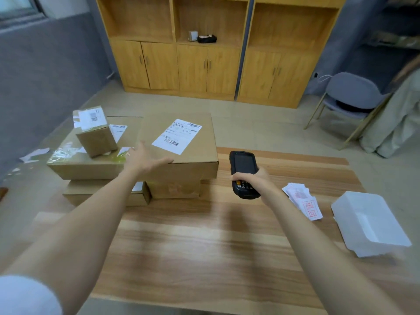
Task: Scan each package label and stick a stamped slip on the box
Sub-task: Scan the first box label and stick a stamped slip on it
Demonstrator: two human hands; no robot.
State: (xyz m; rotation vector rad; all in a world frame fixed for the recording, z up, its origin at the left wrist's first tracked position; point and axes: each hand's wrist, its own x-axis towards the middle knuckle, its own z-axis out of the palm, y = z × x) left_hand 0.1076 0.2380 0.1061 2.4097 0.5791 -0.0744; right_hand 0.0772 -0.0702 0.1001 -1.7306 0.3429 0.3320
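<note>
A stack of cardboard boxes stands at the table's left. The top right large box [195,153] carries a white barcode label [177,135]. My left hand [145,159] lies open on that box's near left part, fingers straight, thumb along the front edge. A small box [96,137] with its own label sits tilted on the left flat box [86,162]. My right hand [252,178] grips a black handheld scanner [243,173], its head aimed toward the large box. A pile of slips with red stamps [303,200] lies to the right of the scanner.
A white plastic tray [370,223] sits at the table's right edge. Two lower boxes [175,188] support the stack. Wooden cabinets [204,64] line the back wall. A grey chair [347,96] and a person's clothing are at the far right.
</note>
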